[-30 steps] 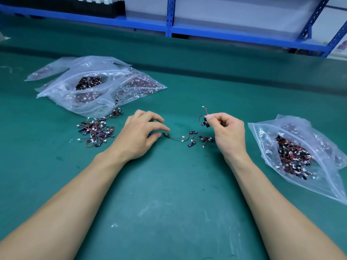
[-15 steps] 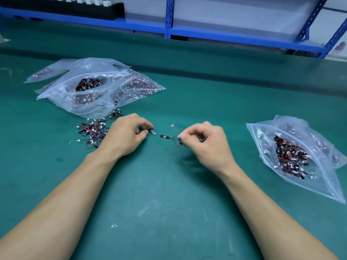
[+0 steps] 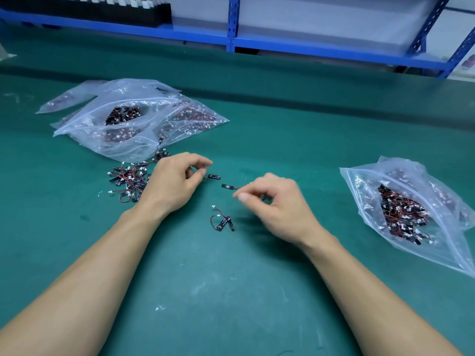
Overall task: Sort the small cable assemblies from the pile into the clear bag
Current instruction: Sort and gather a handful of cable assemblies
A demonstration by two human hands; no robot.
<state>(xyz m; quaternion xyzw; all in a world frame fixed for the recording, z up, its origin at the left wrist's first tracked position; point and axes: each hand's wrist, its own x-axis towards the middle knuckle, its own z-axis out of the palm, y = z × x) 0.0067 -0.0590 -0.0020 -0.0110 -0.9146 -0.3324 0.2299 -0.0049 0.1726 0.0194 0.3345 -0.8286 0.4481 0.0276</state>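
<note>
A pile of small cable assemblies (image 3: 128, 182), black tabs with red and black wires, lies on the green mat left of centre. My left hand (image 3: 172, 183) rests beside it, its thumb and forefinger pinching the wire of one assembly (image 3: 213, 177). My right hand (image 3: 277, 204) is blurred, fingers curled, pinching another assembly (image 3: 228, 186) whose black tab sticks out to the left. Two or three loose assemblies (image 3: 223, 220) lie between my wrists. A clear bag (image 3: 411, 209) at the right holds several assemblies.
A heap of clear zip bags (image 3: 133, 122) full of assemblies lies at the back left, touching the pile. A blue metal shelf frame (image 3: 232, 24) runs along the far edge of the mat.
My right hand came down from a raised pinch to the mat and shifted slightly right. A small cluster of assemblies now lies uncovered between my wrists. My left hand drew back toward the pile.
</note>
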